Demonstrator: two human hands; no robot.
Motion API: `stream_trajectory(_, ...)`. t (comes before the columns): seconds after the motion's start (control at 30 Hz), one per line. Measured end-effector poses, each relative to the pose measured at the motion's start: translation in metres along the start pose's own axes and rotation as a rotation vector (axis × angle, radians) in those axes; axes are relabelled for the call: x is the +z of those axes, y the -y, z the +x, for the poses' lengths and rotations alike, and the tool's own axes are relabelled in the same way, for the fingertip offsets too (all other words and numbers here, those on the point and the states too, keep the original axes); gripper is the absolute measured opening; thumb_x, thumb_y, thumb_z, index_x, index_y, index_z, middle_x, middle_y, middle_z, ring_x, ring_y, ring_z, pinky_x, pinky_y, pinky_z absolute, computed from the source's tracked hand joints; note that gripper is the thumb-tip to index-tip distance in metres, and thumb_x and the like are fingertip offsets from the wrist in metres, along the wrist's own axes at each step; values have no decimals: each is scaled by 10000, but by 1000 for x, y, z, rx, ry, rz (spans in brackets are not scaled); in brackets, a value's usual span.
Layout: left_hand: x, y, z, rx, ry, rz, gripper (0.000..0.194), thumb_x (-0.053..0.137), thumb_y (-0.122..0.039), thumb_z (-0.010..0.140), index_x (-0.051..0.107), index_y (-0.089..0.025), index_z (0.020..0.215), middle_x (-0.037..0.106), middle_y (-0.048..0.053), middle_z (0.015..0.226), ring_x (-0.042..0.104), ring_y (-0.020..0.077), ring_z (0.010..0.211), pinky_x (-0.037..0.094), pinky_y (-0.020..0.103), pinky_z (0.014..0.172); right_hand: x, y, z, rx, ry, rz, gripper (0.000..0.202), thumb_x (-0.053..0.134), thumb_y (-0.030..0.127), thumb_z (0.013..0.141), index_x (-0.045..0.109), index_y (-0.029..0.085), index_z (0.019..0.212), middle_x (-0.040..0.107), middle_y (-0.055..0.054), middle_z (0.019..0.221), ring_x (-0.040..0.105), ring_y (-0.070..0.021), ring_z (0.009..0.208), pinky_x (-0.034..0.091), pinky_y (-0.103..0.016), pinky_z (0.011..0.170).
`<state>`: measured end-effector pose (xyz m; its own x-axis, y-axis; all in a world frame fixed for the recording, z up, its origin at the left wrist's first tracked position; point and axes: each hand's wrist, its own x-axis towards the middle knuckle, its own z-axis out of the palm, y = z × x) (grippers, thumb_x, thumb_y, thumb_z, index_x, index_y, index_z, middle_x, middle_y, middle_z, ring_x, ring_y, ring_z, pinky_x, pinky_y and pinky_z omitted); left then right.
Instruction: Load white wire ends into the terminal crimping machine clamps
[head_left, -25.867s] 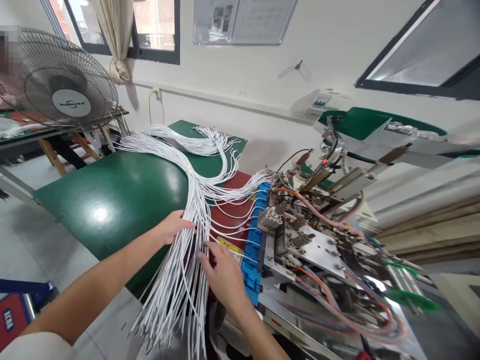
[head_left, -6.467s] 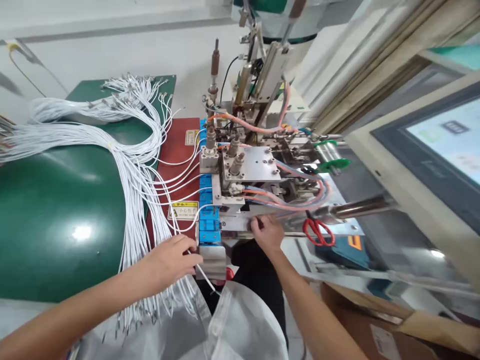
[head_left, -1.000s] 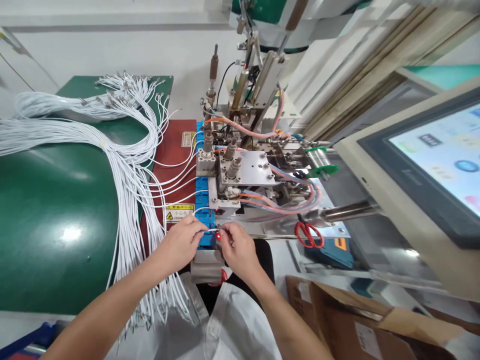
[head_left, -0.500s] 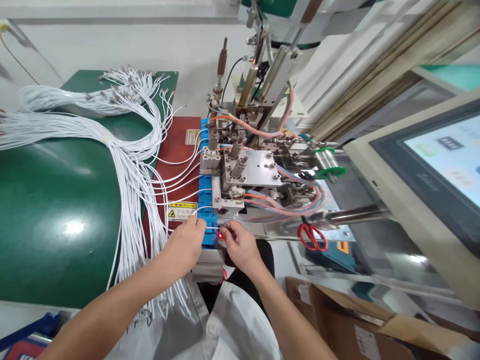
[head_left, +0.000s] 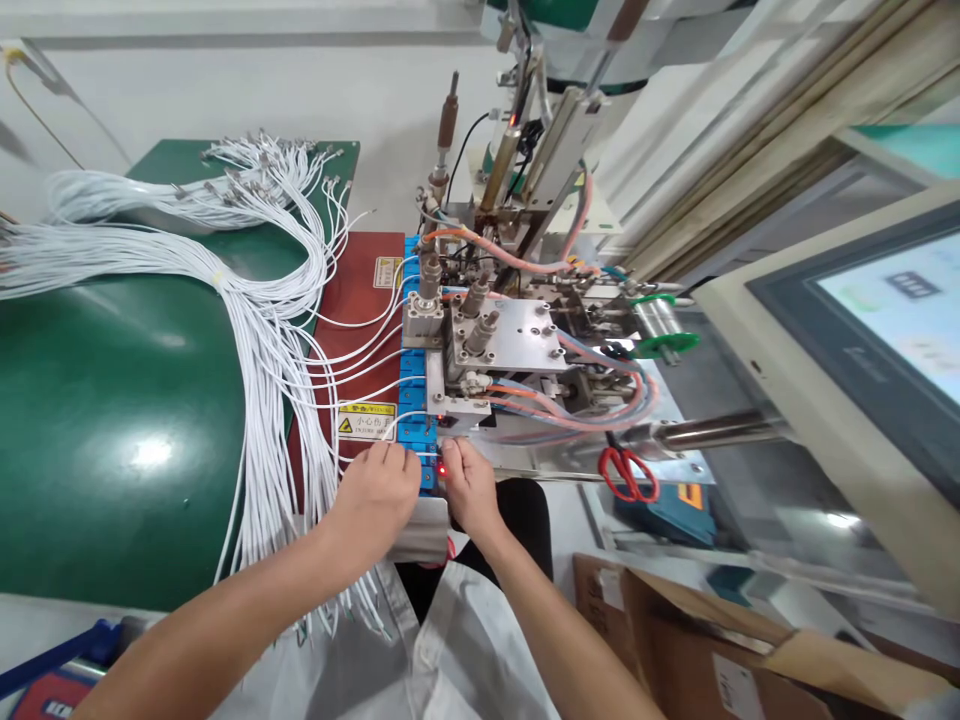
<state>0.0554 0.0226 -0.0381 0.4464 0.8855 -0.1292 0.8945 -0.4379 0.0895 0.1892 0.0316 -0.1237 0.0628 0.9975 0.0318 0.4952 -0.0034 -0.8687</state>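
My left hand (head_left: pixel 381 490) is closed at the near end of the blue fixture strip (head_left: pixel 415 390), its fingers curled over a white cable (head_left: pixel 426 455). Just right of it, my right hand (head_left: pixel 469 485) is closed on the tip of the same cable, beside a small red light (head_left: pixel 442 470). The cable's tip is hidden by the fingers. Several white cables run from the large bundle (head_left: pixel 262 430) across the red-brown plate (head_left: pixel 358 340) into the blue strip, along the metal machine (head_left: pixel 514 335).
A green table surface (head_left: pixel 112 430) lies at the left. Red-handled scissors (head_left: pixel 628 474) and a green-rimmed wire spool (head_left: pixel 666 328) are right of the machine. A screen (head_left: pixel 900 300) stands far right. Cardboard boxes (head_left: pixel 675 640) sit below it.
My left hand has shifted slightly right, closer to the cable's tip. The fingers of my right hand have curled in more over the tip, and the hand sits a little higher.
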Motion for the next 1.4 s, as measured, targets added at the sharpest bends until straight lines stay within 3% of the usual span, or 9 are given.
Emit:
stream_trajectory(0.13, 2, 5, -2, 3, -22, -30, 241, 397, -22, 781, 600, -120, 868, 617, 121, 839, 560, 267, 793, 484, 384, 644, -6, 0, 2, 45, 40, 37, 385, 372, 426, 861, 375, 203, 546, 392, 55, 489, 387, -105, 481, 305, -218, 479)
stream_trajectory(0.37, 10, 31, -13, 131, -165, -213, 294, 387, -76, 855, 510, -137, 1115, 567, 99, 1098, 520, 211, 1012, 437, 379, 882, -27, -3, 3, 131, -148, 263, 397, 390, 487, 843, 544, 168, 665, 511, 9, 582, 461, -129, 559, 368, -240, 540)
stream_trajectory(0.53, 1, 55, -39, 298, -19, -314, 173, 454, -222, 872, 560, -184, 1004, 585, 56, 997, 520, 190, 978, 442, 352, 858, -36, -9, -2, 147, -152, 370, 414, 421, 520, 822, 519, 171, 621, 458, 20, 548, 414, -115, 516, 345, -232, 493)
stream_trajectory(0.63, 2, 65, -53, 368, 4, -263, 242, 419, -148, 875, 551, -204, 1069, 558, 67, 1095, 477, 192, 1056, 406, 362, 915, -37, -10, -5, 149, -131, 371, 413, 439, 518, 814, 512, 172, 600, 446, 27, 530, 410, -111, 505, 342, -233, 486)
stream_trajectory(0.77, 2, 62, -53, 428, -51, -145, 253, 393, -81, 861, 609, -210, 896, 561, 60, 1105, 454, 207, 1100, 281, 459, 1006, -39, -4, -8, 126, -99, 376, 403, 447, 494, 818, 494, 175, 577, 449, 25, 530, 409, -110, 503, 342, -233, 479)
stream_trajectory(0.83, 0, 54, -47, 448, -37, -207, 191, 426, -133, 867, 599, -195, 818, 603, 47, 997, 522, 185, 987, 322, 435, 975, -40, 1, -13, 113, -90, 376, 387, 447, 467, 830, 498, 176, 580, 454, 23, 532, 412, -110, 503, 344, -232, 477)
stream_trajectory(0.93, -4, 39, -36, 291, -62, -414, 145, 446, -231, 880, 571, -185, 823, 627, 14, 804, 573, 146, 778, 445, 319, 797, -41, 12, -26, 45, -53, 446, 344, 426, 416, 859, 561, 174, 655, 502, 7, 571, 454, -117, 524, 373, -238, 496)
stream_trajectory(1.07, -2, 18, -21, -11, -188, -570, 136, 475, -239, 862, 552, -202, 968, 663, 9, 839, 612, 154, 774, 470, 278, 708, -40, 30, -38, -86, -38, 655, 267, 422, 367, 868, 613, 189, 816, 581, -28, 709, 532, -134, 599, 438, -265, 553)
stream_trajectory(1.4, 7, 2, -9, -19, -238, -644, 291, 468, -201, 860, 511, -225, 1147, 677, 23, 956, 636, 161, 832, 497, 289, 755, -40, 40, -24, 150, -148, 732, 85, 603, 270, 745, 597, 194, 784, 601, 17, 622, 545, -102, 540, 467, -231, 546)
